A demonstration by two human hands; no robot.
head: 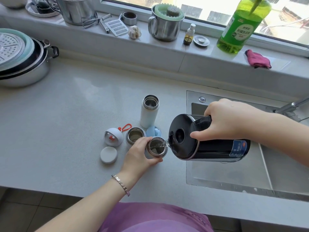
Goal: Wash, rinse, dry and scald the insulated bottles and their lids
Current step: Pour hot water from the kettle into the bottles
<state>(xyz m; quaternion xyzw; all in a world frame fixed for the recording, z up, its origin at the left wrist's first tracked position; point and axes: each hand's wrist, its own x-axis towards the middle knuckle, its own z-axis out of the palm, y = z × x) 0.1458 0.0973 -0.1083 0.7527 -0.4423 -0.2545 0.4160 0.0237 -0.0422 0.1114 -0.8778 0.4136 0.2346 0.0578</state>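
Note:
Three open insulated bottles stand on the grey counter [58, 128]. My left hand [139, 154] grips the nearest bottle [156, 146] round its body. My right hand [229, 121] holds the handle of a black electric kettle [200, 141], tilted so that water streams from its spout into that bottle's mouth. A second short bottle [134, 134] stands just left of it, and a tall white bottle [149, 113] stands behind. A round white lid with red parts [112, 137], a flat white lid [108, 154] and a light blue lid [153, 131] lie beside them.
The sink [234, 171] lies right of the bottles, its tap [291, 105] at the far right. On the windowsill stand a green detergent bottle [240, 25], a steel mug [164, 25], a pink cloth [257, 59] and small utensils. Stacked pots [21, 59] sit at the left.

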